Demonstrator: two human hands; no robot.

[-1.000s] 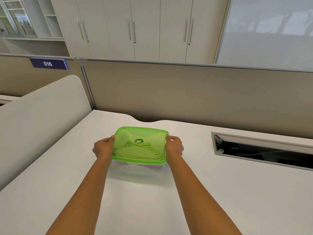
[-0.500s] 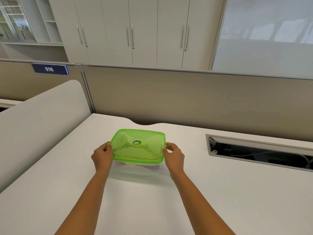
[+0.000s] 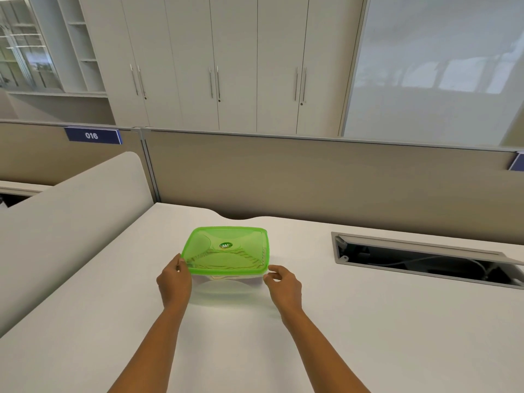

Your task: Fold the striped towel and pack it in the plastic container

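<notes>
Gripping lidded container [image 3: 226,258] corner: left hand [image 3: 174,280]; right hand [image 3: 283,283] loose, fingertips just beside it

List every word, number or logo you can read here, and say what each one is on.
"016": white digits on the blue nameplate fixed to the partition's top edge, far left.
Round logo sticker at the centre of the green lid: white lettering on green, too small and blurred to read.
Second blue plate at the right edge: cut off, no text visible.
</notes>
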